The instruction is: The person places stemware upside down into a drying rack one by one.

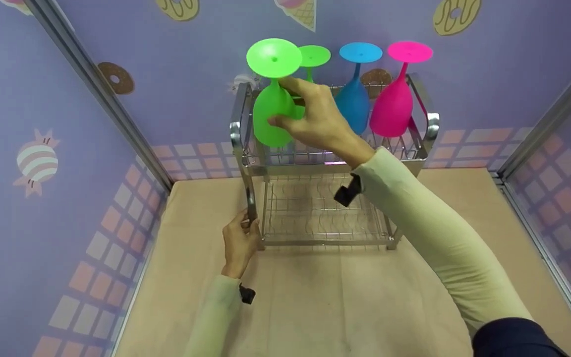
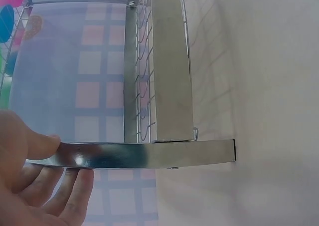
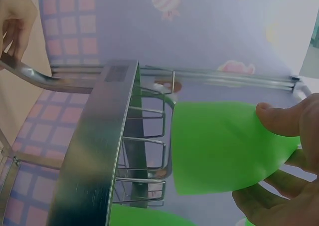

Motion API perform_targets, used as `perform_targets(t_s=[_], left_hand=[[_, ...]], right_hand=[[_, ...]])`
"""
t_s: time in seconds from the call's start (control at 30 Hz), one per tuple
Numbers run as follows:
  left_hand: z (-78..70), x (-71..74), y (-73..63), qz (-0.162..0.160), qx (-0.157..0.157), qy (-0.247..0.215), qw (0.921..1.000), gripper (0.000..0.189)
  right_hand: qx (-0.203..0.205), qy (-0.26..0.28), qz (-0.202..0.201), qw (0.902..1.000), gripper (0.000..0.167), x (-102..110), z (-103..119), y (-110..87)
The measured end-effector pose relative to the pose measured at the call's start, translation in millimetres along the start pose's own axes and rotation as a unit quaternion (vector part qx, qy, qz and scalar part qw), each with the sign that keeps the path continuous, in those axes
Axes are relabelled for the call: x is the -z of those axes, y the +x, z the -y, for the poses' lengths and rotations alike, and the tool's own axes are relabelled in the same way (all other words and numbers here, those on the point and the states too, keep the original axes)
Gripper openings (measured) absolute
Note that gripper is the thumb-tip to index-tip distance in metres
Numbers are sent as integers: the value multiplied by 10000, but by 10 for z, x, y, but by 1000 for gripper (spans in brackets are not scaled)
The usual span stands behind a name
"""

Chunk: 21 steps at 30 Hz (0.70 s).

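My right hand (image 1: 322, 116) grips a bright green plastic wine glass (image 1: 271, 116) by its bowl, thumb on one side and fingers on the other. The glass is upside down, its round foot uppermost, at the left front of a metal dish rack's (image 1: 325, 169) upper tier. In the right wrist view its rim faces the wire tier, close to it. With my left hand (image 1: 240, 243) I hold the rack's left front upright (image 2: 104, 155), thumb on one side and fingers on the other. A second green glass (image 1: 315, 55), a blue glass (image 1: 354, 101) and a pink glass (image 1: 393, 110) stand inverted on the upper tier.
The rack's lower wire tier (image 1: 325, 208) has wavy plate slots. A beige cloth (image 1: 305, 297) covers the table under the rack. Patterned purple panels (image 1: 196, 59) enclose the back and sides, with metal posts (image 1: 92, 84) at the corners.
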State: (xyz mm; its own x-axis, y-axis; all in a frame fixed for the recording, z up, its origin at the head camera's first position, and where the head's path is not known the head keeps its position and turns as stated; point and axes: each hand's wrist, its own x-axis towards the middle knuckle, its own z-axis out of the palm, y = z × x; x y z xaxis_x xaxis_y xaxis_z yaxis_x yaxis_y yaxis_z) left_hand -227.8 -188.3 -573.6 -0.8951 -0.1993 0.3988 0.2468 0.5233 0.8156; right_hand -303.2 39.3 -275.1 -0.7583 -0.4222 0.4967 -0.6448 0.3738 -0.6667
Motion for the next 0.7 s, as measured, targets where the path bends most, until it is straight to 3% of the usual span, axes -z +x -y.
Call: perform_targets(t_s=[0.3,0.53,0.7], left_hand=[[-15,-57,12,-30,-162,163,9997,19],[-17,-61,-9,5,-184,257,9995,25],[-17,-44,-22,-30,-249,262,9993,22]], right_hand=[[-396,-451,-5,9982,66,-160,-183,233],[-678,-141,41,9976,66,-370,-308,300],[-738,-199,-4,9971,66,-485,-342,351]])
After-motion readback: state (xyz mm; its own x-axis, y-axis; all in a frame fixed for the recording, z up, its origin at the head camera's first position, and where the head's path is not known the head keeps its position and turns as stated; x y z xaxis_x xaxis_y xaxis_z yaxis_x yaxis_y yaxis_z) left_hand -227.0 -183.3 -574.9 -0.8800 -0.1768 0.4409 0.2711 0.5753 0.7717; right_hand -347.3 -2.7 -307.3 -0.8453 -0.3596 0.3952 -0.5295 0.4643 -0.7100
